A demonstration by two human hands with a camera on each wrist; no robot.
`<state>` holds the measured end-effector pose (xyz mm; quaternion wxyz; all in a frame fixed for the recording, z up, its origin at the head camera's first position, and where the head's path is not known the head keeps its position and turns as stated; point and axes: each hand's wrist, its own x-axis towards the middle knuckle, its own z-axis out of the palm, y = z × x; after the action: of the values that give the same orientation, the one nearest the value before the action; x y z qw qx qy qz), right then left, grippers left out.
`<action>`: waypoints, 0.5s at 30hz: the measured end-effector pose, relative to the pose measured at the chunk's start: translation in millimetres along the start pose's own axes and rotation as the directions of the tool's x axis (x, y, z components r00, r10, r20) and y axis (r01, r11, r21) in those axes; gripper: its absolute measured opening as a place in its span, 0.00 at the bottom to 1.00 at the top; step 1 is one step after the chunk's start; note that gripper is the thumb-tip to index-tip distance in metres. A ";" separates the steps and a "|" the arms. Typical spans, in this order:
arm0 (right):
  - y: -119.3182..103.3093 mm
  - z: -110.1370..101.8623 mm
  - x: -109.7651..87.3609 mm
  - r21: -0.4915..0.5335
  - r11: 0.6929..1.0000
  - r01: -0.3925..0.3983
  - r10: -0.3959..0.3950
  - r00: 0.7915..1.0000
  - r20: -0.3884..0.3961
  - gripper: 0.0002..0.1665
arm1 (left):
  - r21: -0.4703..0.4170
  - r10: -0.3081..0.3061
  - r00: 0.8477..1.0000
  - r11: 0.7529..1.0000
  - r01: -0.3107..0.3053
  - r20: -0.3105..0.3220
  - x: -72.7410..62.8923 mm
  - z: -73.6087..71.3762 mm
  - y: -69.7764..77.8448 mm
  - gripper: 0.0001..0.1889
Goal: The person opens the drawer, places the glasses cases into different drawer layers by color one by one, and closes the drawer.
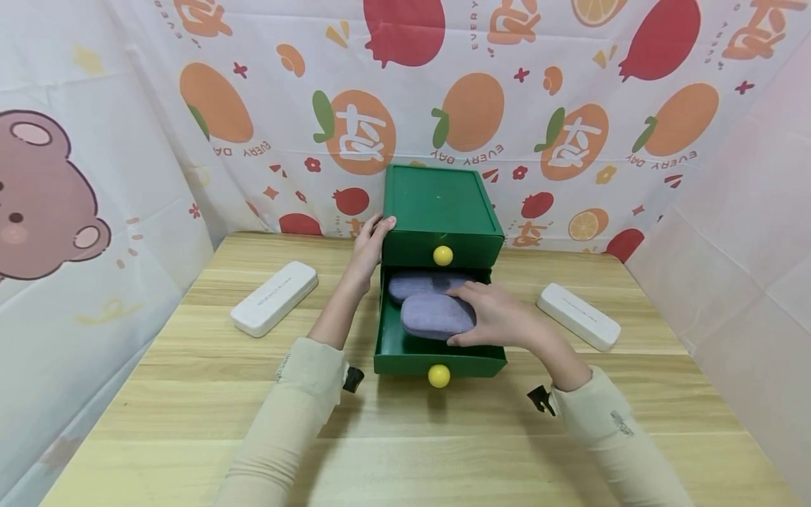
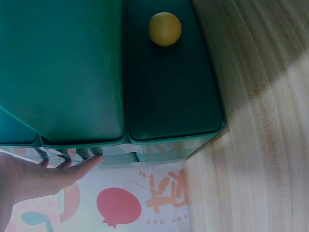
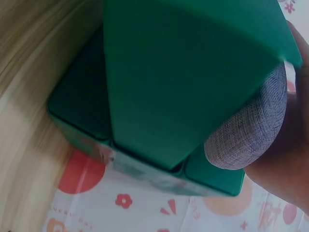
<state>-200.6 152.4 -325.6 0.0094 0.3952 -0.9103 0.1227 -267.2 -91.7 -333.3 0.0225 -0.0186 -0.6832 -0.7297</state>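
A green drawer cabinet (image 1: 440, 201) stands against the patterned backdrop, with one drawer (image 1: 405, 365) pulled out below the top one. My right hand (image 1: 500, 315) grips a grey-purple glasses case (image 1: 437, 315) over this drawer, thumb at its near side and fingers at its far side. Behind it, a second grey-purple glasses case (image 1: 405, 285) lies in the drawer, partly covered. In the right wrist view the held glasses case (image 3: 251, 128) shows beside the drawer's wall. My left hand (image 1: 369, 246) rests with extended fingers against the cabinet's left side; its fingers (image 2: 82, 166) touch that side.
One white case (image 1: 274, 298) lies on the wooden table left of the cabinet, another white case (image 1: 578, 316) to its right. Yellow round knobs (image 1: 443, 255) stick out from the drawer fronts. Below the pulled-out drawer is a closed drawer (image 2: 169, 92). Fabric backdrops border the table.
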 end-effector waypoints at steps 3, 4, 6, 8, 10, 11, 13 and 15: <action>-4.8 2.7 3.1 -0.020 1.000 0.015 -0.015 1.000 0.005 0.43 | -0.004 0.003 1.000 1.000 -0.003 0.001 0.0 0.3 0.2 0.37; -6.1 3.7 4.0 -0.024 0.999 0.021 -0.021 1.000 0.004 0.42 | -0.007 0.004 1.000 1.000 -0.004 0.000 -0.2 0.4 0.4 0.37; -8.5 6.0 5.6 -0.037 0.999 0.030 -0.030 1.000 0.003 0.42 | -0.004 0.008 1.000 1.000 -0.008 -0.003 -0.2 0.6 0.6 0.37; -10.3 8.9 6.8 -0.038 0.999 0.035 -0.035 0.999 0.001 0.41 | -0.001 0.010 1.000 1.000 -0.010 -0.004 0.0 0.9 0.7 0.37; -11.5 12.4 7.8 -0.039 0.998 0.043 -0.043 0.999 0.000 0.41 | 0.004 0.012 1.000 1.000 -0.012 -0.003 0.4 1.1 0.6 0.37; -11.7 14.3 8.3 -0.043 0.998 0.048 -0.048 0.999 0.001 0.41 | 0.005 0.012 1.000 1.000 -0.012 -0.002 0.4 1.3 0.5 0.37; -11.6 18.4 9.0 -0.052 0.997 0.059 -0.058 0.998 0.007 0.40 | 0.005 0.010 1.000 1.000 -0.010 0.001 0.6 1.3 0.1 0.38; -11.0 22.5 9.7 -0.062 0.995 0.072 -0.072 0.997 0.015 0.40 | 0.004 0.007 1.000 1.000 -0.007 0.002 0.0 1.2 -0.1 0.38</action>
<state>-197.5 133.0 -343.9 0.0203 0.4280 -0.8990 0.0910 -267.2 -90.6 -333.3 0.0245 -0.0219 -0.6846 -0.7282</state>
